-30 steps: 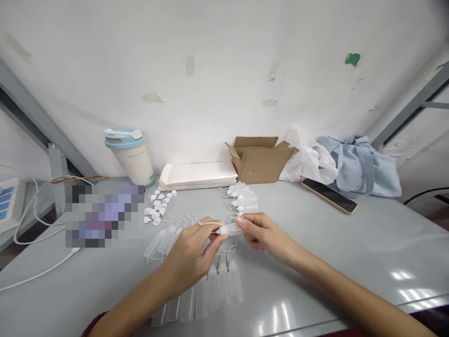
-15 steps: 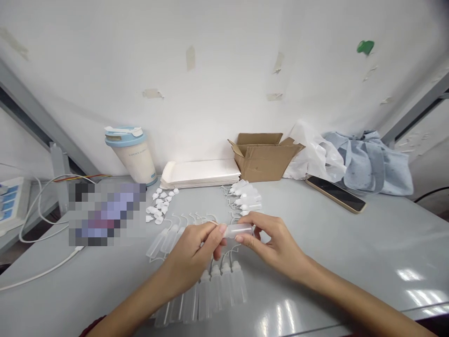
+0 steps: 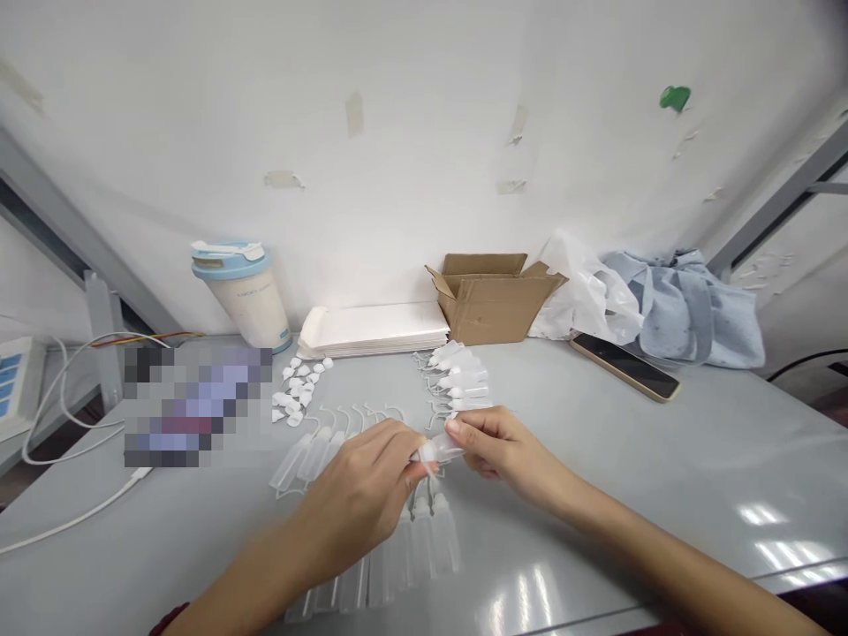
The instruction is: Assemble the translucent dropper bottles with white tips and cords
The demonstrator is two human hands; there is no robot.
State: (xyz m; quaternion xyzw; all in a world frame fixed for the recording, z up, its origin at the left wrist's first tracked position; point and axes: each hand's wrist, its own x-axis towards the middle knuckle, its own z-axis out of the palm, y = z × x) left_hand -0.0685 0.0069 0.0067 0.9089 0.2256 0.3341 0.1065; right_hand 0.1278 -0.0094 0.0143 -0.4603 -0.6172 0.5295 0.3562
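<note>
Between my hands lies a small translucent squeeze bottle [image 3: 445,448], held nearly level above the table. My right hand [image 3: 494,442] pinches its body between thumb and fingers. My left hand [image 3: 377,473] is closed around its white neck end; the tip is mostly hidden by the fingers. Under and in front of my left forearm, a row of similar bottles [image 3: 419,543] with thin curved tails lies on the table. More bottles [image 3: 305,455] lie to the left of my left hand, partly covered by it. Behind my right hand, capped bottles [image 3: 464,378] lie stacked in a column.
Loose white caps [image 3: 296,389] lie in a pile behind my left hand. Along the wall stand a tumbler [image 3: 248,296], a stack of white envelopes [image 3: 377,327] and an open cardboard box [image 3: 500,305]. A phone [image 3: 626,365] and a blue cloth bag [image 3: 689,309] are at right.
My left hand has rolled over so its back faces up, its fingers now covering the bottle's neck end. The right hand has shifted its hold on the body, and the bottle tilts slightly.
</note>
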